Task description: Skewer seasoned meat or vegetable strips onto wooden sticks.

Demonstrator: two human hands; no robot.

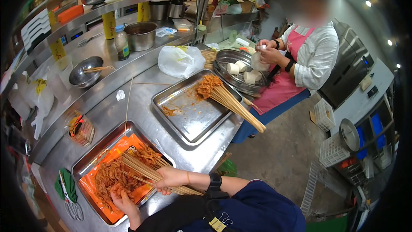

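My right hand is closed around a bundle of thin wooden skewers, whose far ends reach over the near metal tray. My left hand is at the tray's near side, fingers curled on a clump of orange-red, sauce-coated food strips. Its fingertips are partly covered by the food. An orange printed plastic bag lies beneath the strips. In the second metal tray rests a large bundle of loaded skewers, orange-red food at one end and bare sticks over the rim.
Scissors lie on a green cloth left of the near tray. A plastic container and a white plastic bag stand farther back. Across the counter, a co-worker in a pink apron handles something pale above a round steel pan holding white pieces.
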